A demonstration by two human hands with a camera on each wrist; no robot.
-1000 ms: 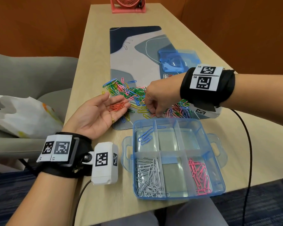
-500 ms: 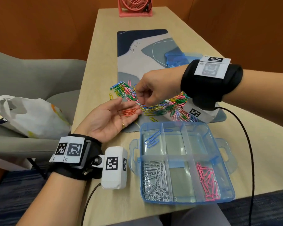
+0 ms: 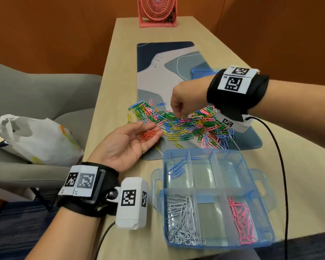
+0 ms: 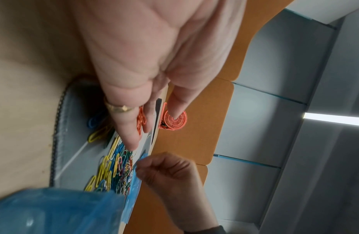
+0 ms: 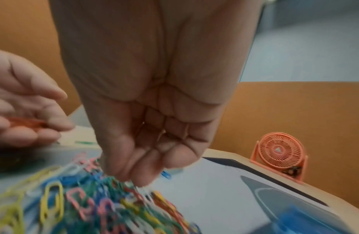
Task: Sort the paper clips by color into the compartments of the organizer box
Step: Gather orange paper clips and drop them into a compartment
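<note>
The right hand (image 3: 184, 99), fingers curled and pinched, contents indeterminate, hovered directly above the mixed clip pile (image 3: 188, 126) mid-mat. The left hand (image 3: 128, 147), palm-up nearer the table's left edge, cradled orange clips (image 3: 148, 135).

Mixed-color paper clips (image 3: 186, 124) heaped on mat; blue organizer box (image 3: 255, 184) open: blue, silver, pink sorted.

Wooden table (image 3: 118, 76): mat (image 3: 158, 76), organizer box (image 3: 266, 186), fan (image 3: 157, 11).
</note>
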